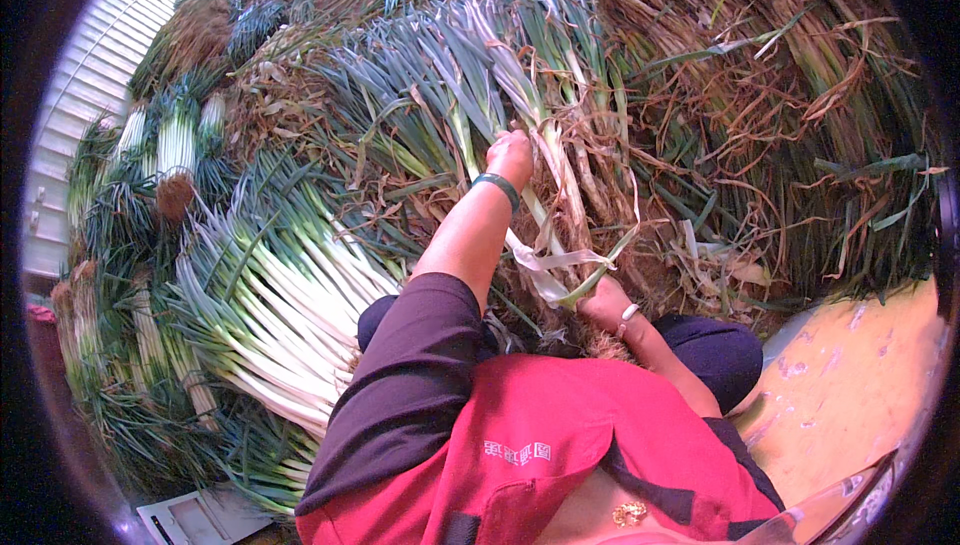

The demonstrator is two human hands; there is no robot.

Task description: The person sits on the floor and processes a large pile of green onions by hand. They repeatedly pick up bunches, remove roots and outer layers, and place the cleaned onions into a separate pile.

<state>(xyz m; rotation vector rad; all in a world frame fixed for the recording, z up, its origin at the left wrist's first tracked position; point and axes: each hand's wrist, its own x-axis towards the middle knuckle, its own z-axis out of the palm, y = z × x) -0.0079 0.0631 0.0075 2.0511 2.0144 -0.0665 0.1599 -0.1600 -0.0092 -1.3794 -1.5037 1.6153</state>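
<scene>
My left hand [510, 155], with a dark green band on its wrist, is closed around a large green onion stalk [540, 211] at the upper end of its pale shaft. Lower and to the right, my right hand [606, 305] has its fingers closed on a green leaf strip [596, 282]. A whitish, translucent peeled skin [551, 263] hangs beside that strip, near the stalk. Beyond my hands lies a row of untrimmed green onions [450, 72] with dry brown leaves. Some roots [607, 346] show just below my right hand.
Cleaned green onions [292, 312] with white shafts lie in a pile at my left. Tied bundles [176, 147] stand farther left by a corrugated wall [82, 87]. Rooty, unpeeled onions [750, 94] are heaped at right, above a yellowish surface [847, 372]. A white flat object [202, 519] lies lower left.
</scene>
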